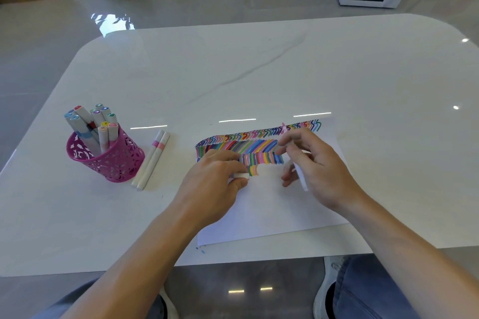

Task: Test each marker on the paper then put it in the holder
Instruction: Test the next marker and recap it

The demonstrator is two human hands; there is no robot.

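Item: paper (272, 215), lying flat on the white table (285, 67) before us. Its far half carries several rows of coloured test strokes and its near half is bare. Item: pink holder (111, 160), standing well left of the sheet and already stocked with a cluster of markers (99, 122), caps up; we judge the task well advanced. Item: two markers (153, 160), lying side by side just beside the holder, apparently yet to be tested. Item: left hand (215, 176), resting on the sheet at the near edge of the strokes, thumb and curled fingers pinching a small white piece (241, 175) that we take for a cap. Item: right hand (313, 163), over the right part of the sheet, fingers loosely curled round one marker (302, 179). This marker is blurred, and we cannot tell whether its tip meets the paper.
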